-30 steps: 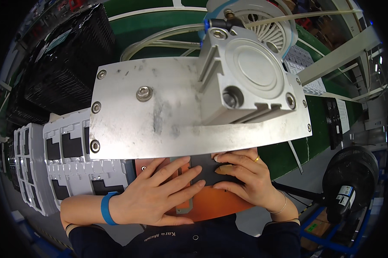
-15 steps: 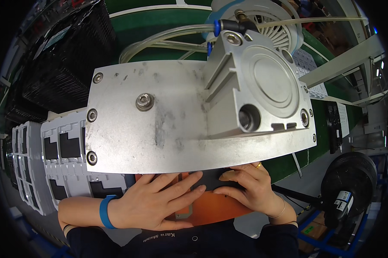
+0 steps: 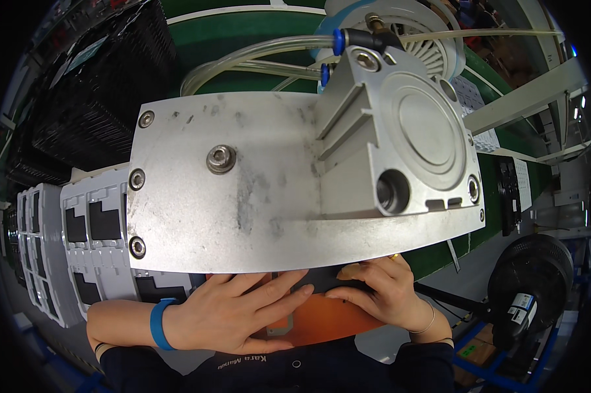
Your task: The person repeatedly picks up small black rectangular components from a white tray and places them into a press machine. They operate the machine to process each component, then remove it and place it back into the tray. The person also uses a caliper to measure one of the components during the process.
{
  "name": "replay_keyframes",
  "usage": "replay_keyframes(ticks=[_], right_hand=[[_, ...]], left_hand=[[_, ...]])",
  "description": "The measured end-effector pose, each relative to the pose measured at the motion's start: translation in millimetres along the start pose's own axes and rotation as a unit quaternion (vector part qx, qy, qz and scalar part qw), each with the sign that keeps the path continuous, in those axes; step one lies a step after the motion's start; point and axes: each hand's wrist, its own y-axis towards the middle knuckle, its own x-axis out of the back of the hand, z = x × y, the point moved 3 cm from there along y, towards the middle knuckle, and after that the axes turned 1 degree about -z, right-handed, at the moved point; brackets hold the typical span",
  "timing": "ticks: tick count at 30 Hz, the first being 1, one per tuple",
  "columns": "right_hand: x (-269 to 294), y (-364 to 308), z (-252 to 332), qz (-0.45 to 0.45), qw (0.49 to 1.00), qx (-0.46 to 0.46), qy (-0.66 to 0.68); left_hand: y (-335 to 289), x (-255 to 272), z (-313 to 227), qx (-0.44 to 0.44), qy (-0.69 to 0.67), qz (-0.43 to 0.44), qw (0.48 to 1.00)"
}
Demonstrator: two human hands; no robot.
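Note:
My left hand (image 3: 233, 314), with a blue wristband, lies with fingers stretched and spread over an orange plate (image 3: 341, 318). Its fingertips reach a dark flat piece (image 3: 321, 278) on that plate. At the piece's right end, my right hand (image 3: 387, 291) has curled fingers, with thumb and index finger at its edge. A thick metal plate (image 3: 197, 209) of a pneumatic fixture overhangs both hands and hides some fingertips and the far part of the dark piece.
A metal cylinder block (image 3: 400, 131) with clear air hoses (image 3: 262, 52) sits on the fixture. White trays (image 3: 95, 245) with dark pieces stand left, black crates (image 3: 99, 92) behind them. A white fan (image 3: 406, 19) is beyond; a black fan (image 3: 531, 281) stands right.
The metal plate and cylinder appear slightly larger and lower in view, covering a little more of the right fingers. Both hands stay almost in place.

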Motion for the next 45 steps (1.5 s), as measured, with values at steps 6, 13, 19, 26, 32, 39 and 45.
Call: replay_keyframes(ticks=[6,13,19,26,32,39,45], right_hand=[[1.0,0.5,1.1,0.004,1.000,-0.008,0.000],[1.3,0.9,1.9,0.005,1.000,-0.010,-0.001],[0.9,0.7,0.8,0.001,1.000,-0.007,0.005],[0.5,3.9,0.7,-0.011,1.000,0.009,-0.014],[-0.4,-1.7,-0.2,0.007,1.000,-0.001,-0.004],[-0.4,-0.9,-1.1,0.013,1.000,0.000,-0.003],[-1.1,-2.3,-2.2,0.004,1.000,-0.004,0.008]], left_hand=[[0.4,0.4,0.1,-0.001,0.002,-0.005,1.000],[0.6,0.4,0.3,0.000,-0.001,-0.002,1.000],[0.5,1.0,0.3,0.004,0.000,-0.001,1.000],[0.1,-0.9,0.6,0.002,-0.010,-0.004,1.000],[-1.6,-2.4,0.7,0.004,-0.011,0.002,1.000],[-1.5,-2.2,0.9,0.003,-0.003,0.002,1.000],[-1.0,-2.7,0.7,0.004,-0.007,0.003,1.000]])
